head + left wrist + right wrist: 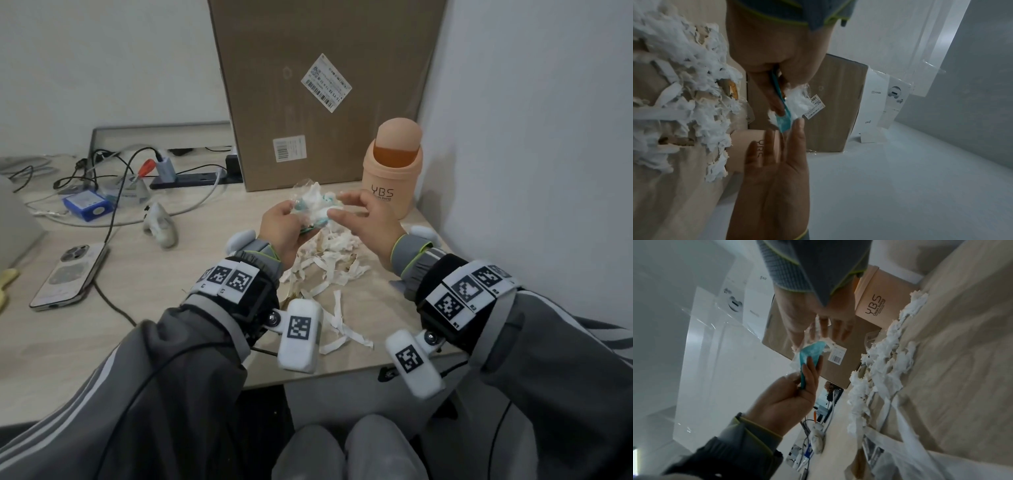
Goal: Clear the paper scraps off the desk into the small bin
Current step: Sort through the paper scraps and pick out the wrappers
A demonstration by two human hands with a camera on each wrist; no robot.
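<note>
My left hand (284, 222) is raised above the desk and grips a wad of white paper scraps with a teal wrapper (313, 205) in it. My right hand (363, 216) faces it with straight fingers, and its fingertips touch the wad. In the left wrist view the teal wrapper (784, 120) sticks out of my left hand (772, 53), with the flat right palm (772, 178) below. A pile of torn white scraps (329, 263) lies on the desk under both hands. The small peach bin (394, 178) with a domed swing lid stands just behind the right hand.
A tall cardboard box (318, 85) stands behind the bin, and a wall (531, 171) closes the right side. To the left lie a phone (68, 274), a blue box (87, 205), a power strip (191, 178) with cables and a crumpled white lump (159, 226).
</note>
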